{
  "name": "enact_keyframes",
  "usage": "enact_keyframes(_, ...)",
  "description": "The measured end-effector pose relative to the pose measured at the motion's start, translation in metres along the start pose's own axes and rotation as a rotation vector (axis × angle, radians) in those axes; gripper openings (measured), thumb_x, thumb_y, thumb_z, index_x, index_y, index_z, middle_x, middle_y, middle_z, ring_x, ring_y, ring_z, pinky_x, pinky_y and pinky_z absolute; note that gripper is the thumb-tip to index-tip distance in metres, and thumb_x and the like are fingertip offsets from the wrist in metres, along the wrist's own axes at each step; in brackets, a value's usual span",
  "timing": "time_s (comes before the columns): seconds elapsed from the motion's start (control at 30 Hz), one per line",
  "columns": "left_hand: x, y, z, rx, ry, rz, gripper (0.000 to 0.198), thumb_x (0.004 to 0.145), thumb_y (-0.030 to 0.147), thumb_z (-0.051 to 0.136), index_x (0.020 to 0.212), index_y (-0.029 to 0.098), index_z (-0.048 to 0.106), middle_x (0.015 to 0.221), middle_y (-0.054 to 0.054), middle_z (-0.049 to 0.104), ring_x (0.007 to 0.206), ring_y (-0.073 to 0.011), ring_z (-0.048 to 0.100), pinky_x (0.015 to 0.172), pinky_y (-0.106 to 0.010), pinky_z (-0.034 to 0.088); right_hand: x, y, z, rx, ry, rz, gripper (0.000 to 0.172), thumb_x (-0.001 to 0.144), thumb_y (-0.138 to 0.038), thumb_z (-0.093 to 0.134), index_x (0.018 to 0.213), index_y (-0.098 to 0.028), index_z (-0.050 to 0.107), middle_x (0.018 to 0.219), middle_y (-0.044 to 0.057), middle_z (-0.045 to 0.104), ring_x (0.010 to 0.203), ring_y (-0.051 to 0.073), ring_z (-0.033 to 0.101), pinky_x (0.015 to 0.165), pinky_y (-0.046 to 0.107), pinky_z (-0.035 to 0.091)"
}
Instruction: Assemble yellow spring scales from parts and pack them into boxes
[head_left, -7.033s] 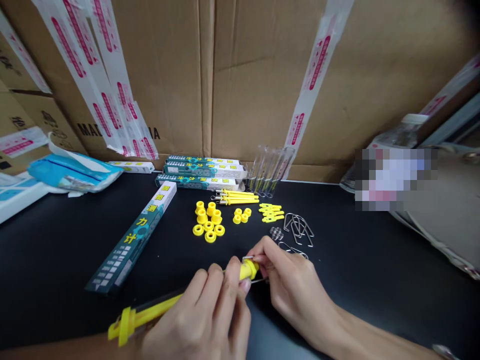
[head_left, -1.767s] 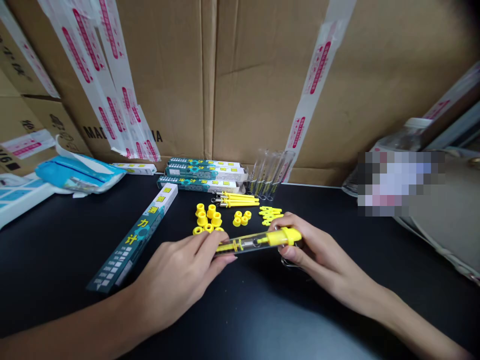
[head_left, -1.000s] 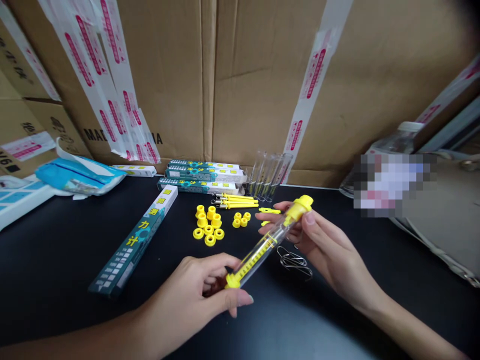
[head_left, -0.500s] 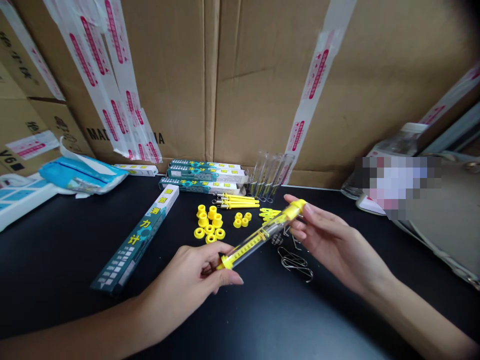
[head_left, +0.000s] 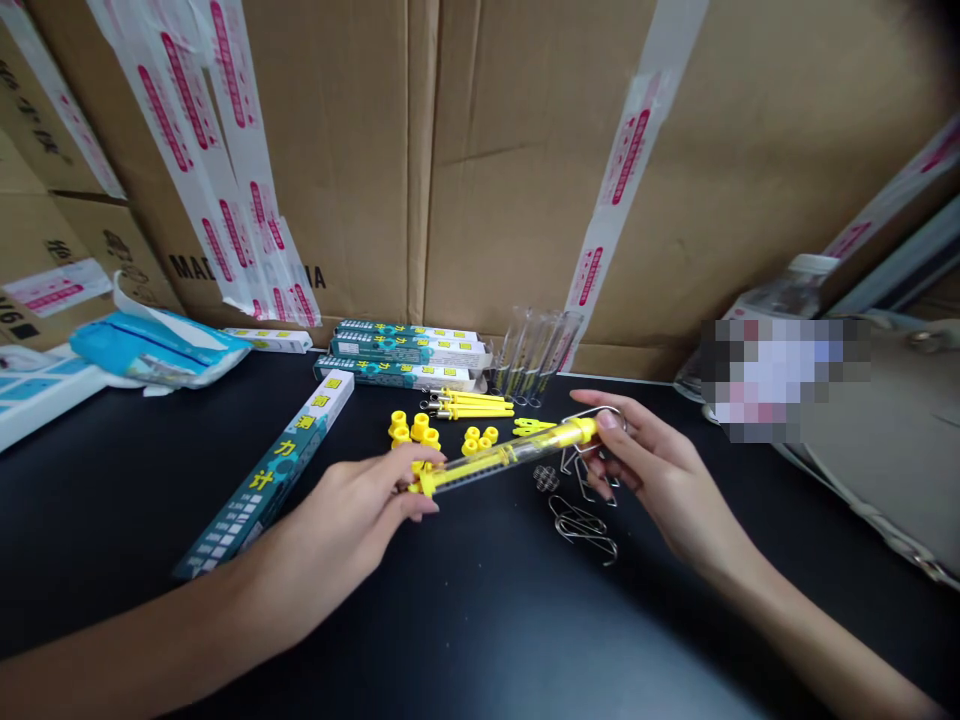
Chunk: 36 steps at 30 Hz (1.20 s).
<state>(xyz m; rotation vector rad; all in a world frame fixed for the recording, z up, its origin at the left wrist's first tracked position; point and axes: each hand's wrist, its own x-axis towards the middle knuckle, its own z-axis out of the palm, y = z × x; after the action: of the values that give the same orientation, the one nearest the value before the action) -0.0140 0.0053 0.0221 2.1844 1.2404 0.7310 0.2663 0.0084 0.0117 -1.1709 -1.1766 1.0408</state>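
1. Since half a second ago I see the spring scale (head_left: pixel 499 458) has levelled out. Its left end has come up the frame toward the yellow caps (head_left: pixel 411 428), so the tube now lies closer to flat, just above the black table (head_left: pixel 480 620) at frame centre.
2. My left hand (head_left: pixel 360 505) pinches the scale's left yellow end between thumb and fingertips, the other fingers curled in.
3. My right hand (head_left: pixel 645 470) grips the yellow cap at the scale's right end with thumb and forefinger. The remaining fingers are loosely spread beneath it.
4. A wire loop shows at that right end, beside my fingertips.
5. Below the scale, right of centre, loose wire hooks (head_left: pixel 585 525) and small springs (head_left: pixel 546 478) lie on the table.
6. Behind the scale lie yellow rods (head_left: pixel 469 403), clear tubes (head_left: pixel 532 350) and stacked green boxes (head_left: pixel 405 355).
7. A long green box (head_left: pixel 277 470) lies at an angle, left of centre, just beside my left hand.
8. Cardboard cartons (head_left: pixel 495 180) fill the top of the frame.
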Motion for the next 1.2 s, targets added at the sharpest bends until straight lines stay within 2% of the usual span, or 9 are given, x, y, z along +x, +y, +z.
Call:
enact_keyframes(0.1,0.007,-0.004,-0.015,0.142,0.118,0.042,0.019,0.091,0.028,0.054,0.105,0.024,0.066,0.09,-0.002,0.079,0.078,-0.0196,0.075,0.07,-0.025,0.057,0.001,-0.003,-0.002,-0.066,-0.025,-0.021,0.039,0.084,-0.054,0.07,0.099,-0.019,0.072,0.069,0.001,0.062,0.054,0.013,0.052,0.047,0.024,0.047)
enact_keyframes(0.2,0.012,-0.012,-0.029,0.211,0.137,0.086,0.017,0.091,0.031,0.054,0.099,0.024,0.068,0.089,-0.002,0.08,0.076,-0.0204,0.074,0.069,-0.027,0.056,0.001,-0.005,-0.004,-0.19,-0.025,-0.066,0.038,0.082,-0.055,0.072,0.091,-0.018,0.076,0.072,0.002,0.064,0.052,0.012,0.054,0.05,0.025,0.048)
enact_keyframes(0.33,0.02,-0.026,-0.045,0.225,0.055,0.048,0.022,0.089,0.033,0.06,0.108,0.025,0.068,0.079,0.001,0.079,0.069,-0.02,0.073,0.063,-0.025,0.053,0.002,-0.008,-0.005,-0.28,-0.03,-0.008,0.042,0.073,-0.056,0.08,0.09,-0.018,0.08,0.069,0.003,0.068,0.055,0.016,0.061,0.055,0.029,0.052)
enact_keyframes(0.5,0.031,-0.041,-0.061,0.145,-0.059,0.007,0.017,0.087,0.035,0.067,0.101,0.026,0.073,0.084,0.003,0.081,0.081,-0.0213,0.076,0.075,-0.025,0.052,0.003,-0.012,-0.003,-0.233,-0.086,0.06,0.039,0.068,-0.055,0.084,0.08,-0.018,0.078,0.079,0.007,0.076,0.067,0.02,0.068,0.069,0.034,0.059)
enact_keyframes(0.67,0.036,-0.041,-0.064,0.138,-0.045,-0.047,0.011,0.087,0.033,0.066,0.091,0.027,0.075,0.079,0.005,0.081,0.081,-0.0208,0.076,0.077,-0.025,0.051,0.004,-0.011,-0.005,0.053,-0.145,0.122,0.029,0.079,-0.044,0.081,0.076,-0.018,0.069,0.089,0.006,0.076,0.088,0.022,0.073,0.094,0.038,0.059)
enact_keyframes(0.73,0.037,-0.04,-0.064,0.157,-0.026,-0.044,0.012,0.087,0.031,0.064,0.088,0.026,0.075,0.079,0.004,0.081,0.081,-0.0212,0.076,0.077,-0.025,0.051,0.006,-0.009,-0.007,0.197,-0.16,0.171,0.021,0.087,-0.034,0.075,0.076,-0.018,0.065,0.094,0.006,0.076,0.092,0.02,0.074,0.098,0.037,0.058)
enact_keyframes(0.8,0.038,-0.04,-0.064,0.189,-0.001,-0.054,0.014,0.086,0.028,0.062,0.085,0.025,0.075,0.078,0.003,0.081,0.082,-0.0219,0.076,0.079,-0.026,0.052,0.01,-0.008,-0.011,0.268,-0.15,0.213,0.018,0.094,-0.023,0.066,0.076,-0.018,0.064,0.094,0.007,0.076,0.092,0.019,0.075,0.096,0.036,0.06)
enact_keyframes(0.93,0.042,-0.043,-0.067,0.238,0.005,-0.086,0.015,0.083,0.025,0.059,0.081,0.023,0.073,0.077,0.002,0.081,0.081,-0.0216,0.077,0.078,-0.026,0.052,0.017,-0.008,-0.018,0.248,-0.081,0.247,0.027,0.098,-0.008,0.05,0.077,-0.016,0.065,0.092,0.008,0.077,0.09,0.018,0.076,0.089,0.03,0.064)
enact_keyframes(1.2,0.043,-0.047,-0.065,0.265,0.036,-0.097,0.017,0.082,0.022,0.057,0.084,0.024,0.073,0.078,0.002,0.081,0.085,-0.0213,0.076,0.077,-0.026,0.049,0.018,-0.007,-0.016,0.274,-0.135,0.231,0.027,0.099,-0.012,0.052,0.077,-0.016,0.066,0.094,0.006,0.077,0.093,0.019,0.076,0.09,0.028,0.063)
